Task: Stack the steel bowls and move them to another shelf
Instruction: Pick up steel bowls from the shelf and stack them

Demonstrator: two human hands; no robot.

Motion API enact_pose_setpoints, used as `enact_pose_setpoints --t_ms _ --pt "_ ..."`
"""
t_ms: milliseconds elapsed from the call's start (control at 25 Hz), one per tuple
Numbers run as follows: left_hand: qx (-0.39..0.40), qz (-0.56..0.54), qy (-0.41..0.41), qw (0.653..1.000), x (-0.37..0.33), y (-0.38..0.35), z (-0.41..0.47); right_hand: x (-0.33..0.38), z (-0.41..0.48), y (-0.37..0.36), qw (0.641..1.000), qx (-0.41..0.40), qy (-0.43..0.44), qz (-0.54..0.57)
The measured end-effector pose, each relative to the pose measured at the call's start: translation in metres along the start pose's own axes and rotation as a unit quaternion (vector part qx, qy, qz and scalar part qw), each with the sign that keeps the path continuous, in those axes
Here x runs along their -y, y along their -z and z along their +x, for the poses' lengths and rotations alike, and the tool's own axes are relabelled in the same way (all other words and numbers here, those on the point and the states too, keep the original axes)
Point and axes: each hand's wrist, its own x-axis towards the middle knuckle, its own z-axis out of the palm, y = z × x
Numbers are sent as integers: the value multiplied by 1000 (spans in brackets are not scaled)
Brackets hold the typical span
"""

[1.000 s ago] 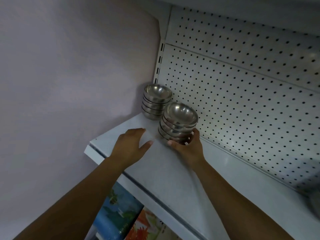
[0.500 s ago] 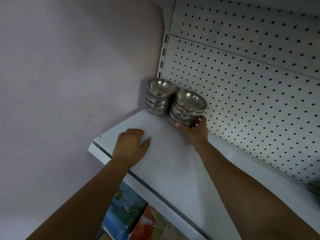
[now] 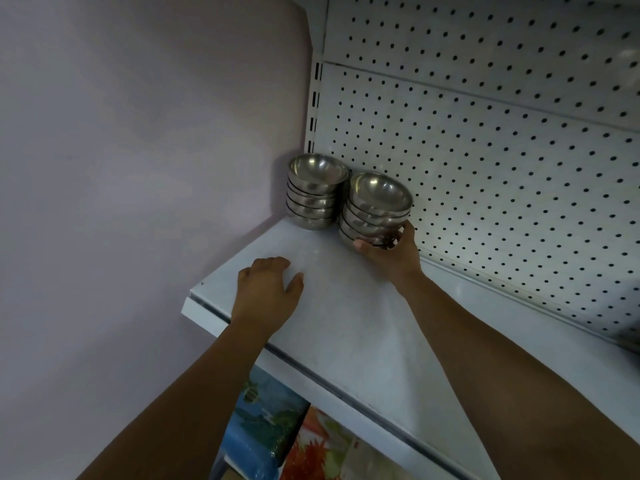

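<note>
Two stacks of several steel bowls stand side by side at the back left corner of a white shelf point(image 3: 346, 323). The left stack point(image 3: 315, 192) is against the wall. Touching it on its right is the second stack point(image 3: 377, 209), tilted slightly. My right hand point(image 3: 391, 252) grips the bottom of that stack, with thumb and fingers around the lowest bowls. My left hand point(image 3: 268, 292) lies palm down on the shelf near its front left edge, fingers apart, holding nothing.
A white pegboard back panel point(image 3: 485, 150) rises behind the bowls. A pale purple wall point(image 3: 138, 150) closes the left side. Below the shelf's front edge point(image 3: 311, 372) are colourful packages point(image 3: 277, 427). A dark object shows at the far right edge point(image 3: 632, 341).
My right hand has pushed the second stack back and to the left until it touches the first stack by the pegboard. My left hand has stayed flat on the shelf.
</note>
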Motion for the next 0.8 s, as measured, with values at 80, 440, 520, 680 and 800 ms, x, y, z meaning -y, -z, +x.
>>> enact_pose_setpoints --t_ms 80,440,520,680,800 --pt "-5 -7 -4 1000 -1 0 0 5 -3 2 999 21 -29 15" --pt "-21 11 -64 998 -1 0 -1 2 -83 40 921 89 -40 -376" --pt "-10 -27 -80 996 -1 2 -4 2 -113 48 902 92 -20 -422" --pt "4 -241 -89 966 1 16 -19 2 -177 61 908 82 -33 -409" --pt "29 -213 -162 963 9 30 -51 -5 -232 61 912 66 -35 -404"
